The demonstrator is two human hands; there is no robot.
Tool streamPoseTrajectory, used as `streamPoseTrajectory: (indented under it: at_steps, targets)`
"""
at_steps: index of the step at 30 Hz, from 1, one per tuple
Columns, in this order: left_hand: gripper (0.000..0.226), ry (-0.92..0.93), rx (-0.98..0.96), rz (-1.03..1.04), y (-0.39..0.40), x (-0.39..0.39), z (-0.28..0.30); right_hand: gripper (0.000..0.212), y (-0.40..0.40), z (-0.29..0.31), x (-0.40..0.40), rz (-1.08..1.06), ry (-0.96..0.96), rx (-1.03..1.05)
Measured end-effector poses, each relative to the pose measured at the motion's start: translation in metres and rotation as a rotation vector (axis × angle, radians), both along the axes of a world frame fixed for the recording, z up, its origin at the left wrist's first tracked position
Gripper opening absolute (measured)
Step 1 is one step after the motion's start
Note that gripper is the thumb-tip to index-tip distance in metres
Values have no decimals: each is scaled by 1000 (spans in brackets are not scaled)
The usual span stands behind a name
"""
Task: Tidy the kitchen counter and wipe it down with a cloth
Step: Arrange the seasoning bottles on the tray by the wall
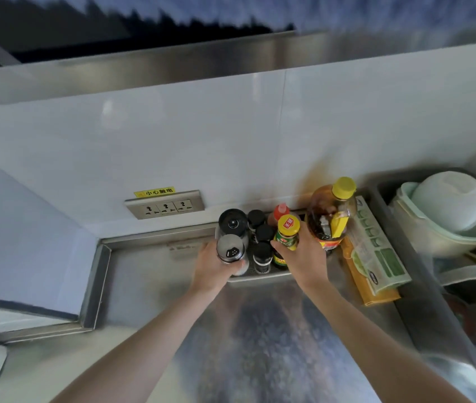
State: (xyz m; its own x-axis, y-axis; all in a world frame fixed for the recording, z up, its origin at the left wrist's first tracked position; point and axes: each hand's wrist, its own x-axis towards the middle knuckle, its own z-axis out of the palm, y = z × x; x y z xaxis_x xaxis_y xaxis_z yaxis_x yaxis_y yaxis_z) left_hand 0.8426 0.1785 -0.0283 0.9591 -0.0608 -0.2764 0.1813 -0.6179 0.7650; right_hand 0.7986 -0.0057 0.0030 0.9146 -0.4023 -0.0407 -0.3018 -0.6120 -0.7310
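The steel counter (149,274) has its seasonings gathered on a tray (255,277) against the wall, likely freeing surface for wiping. Left hand (213,266) grips a shaker (230,249); right hand (303,254) grips a yellow-capped bottle (287,232), both at the tray.

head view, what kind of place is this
Most likely a kitchen: a stainless steel counter against white wall tiles, a metal tray of condiment bottles and shakers, and a large yellow-capped oil bottle beside stacked pale bowls.
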Motion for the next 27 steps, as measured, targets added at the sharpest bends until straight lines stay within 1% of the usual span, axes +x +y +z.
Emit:
streamPoseTrajectory:
  at_steps: [6,8,11,14,18,20,23,27]
  targets:
    - [44,-23,-15,-11,-14,-9,10,51,-1,-1,-2,-3,-11,20]
    - [46,-39,-12,-20,-16,-11,9,50,-1,-1,-3,-3,-10,25]
    - [53,-72,3,-107,-18,-13,5,50,-1,-3,-4,-2,-5,36]
    - [57,-89,26,-136,-18,-12,-1,51,-1,-3,-6,0,-10,57]
    - [50,-60,-15,-129,-15,-8,-2,50,-3,-7,-6,0,-22,98]
    - [52,-52,-20,-165,-14,-6,-1,48,-3,-10,-7,-4,-26,151]
    - [61,-33,-42,-197,-10,-6,2,49,-4,-13,-7,6,-13,233]
    - [60,-23,-137,-133,0,-9,10,54,-7,-20,-8,40,55,273]
